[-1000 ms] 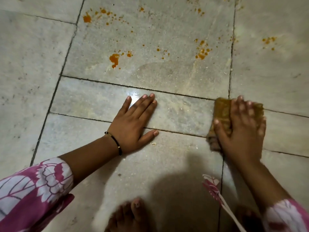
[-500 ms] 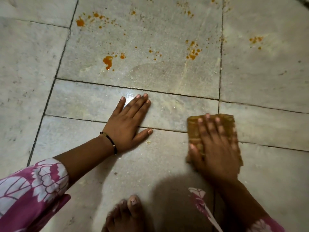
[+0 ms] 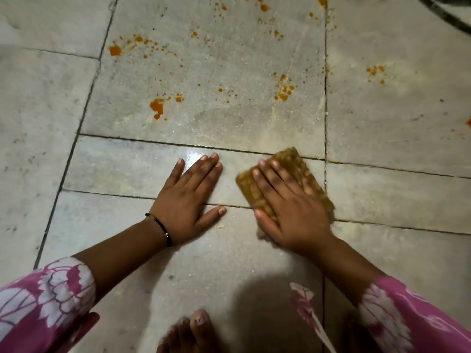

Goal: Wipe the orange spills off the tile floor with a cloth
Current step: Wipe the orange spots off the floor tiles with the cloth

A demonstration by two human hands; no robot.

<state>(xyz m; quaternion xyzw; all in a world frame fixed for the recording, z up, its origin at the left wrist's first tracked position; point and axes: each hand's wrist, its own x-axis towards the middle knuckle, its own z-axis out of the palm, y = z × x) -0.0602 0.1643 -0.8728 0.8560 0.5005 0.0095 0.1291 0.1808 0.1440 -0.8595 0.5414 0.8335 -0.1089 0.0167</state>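
Observation:
A folded brown-orange cloth lies flat on the grey tile floor. My right hand presses down on the cloth with straight fingers and covers most of it. My left hand rests flat on the floor just to the left, fingers spread, a black band at the wrist. Orange spills dot the big tile beyond: a large blot, a splatter cluster, a patch at the upper left, and specks on the right tile.
Dark grout lines cross the floor. My bare toes show at the bottom edge, with pink flowered sleeves at both lower corners. A dark curved object sits at the top right corner. More orange drops lie near the top edge.
My right hand has slid the cloth leftwards across the tiles, from the right of the grout line to close beside my left hand. The left hand has stayed planted.

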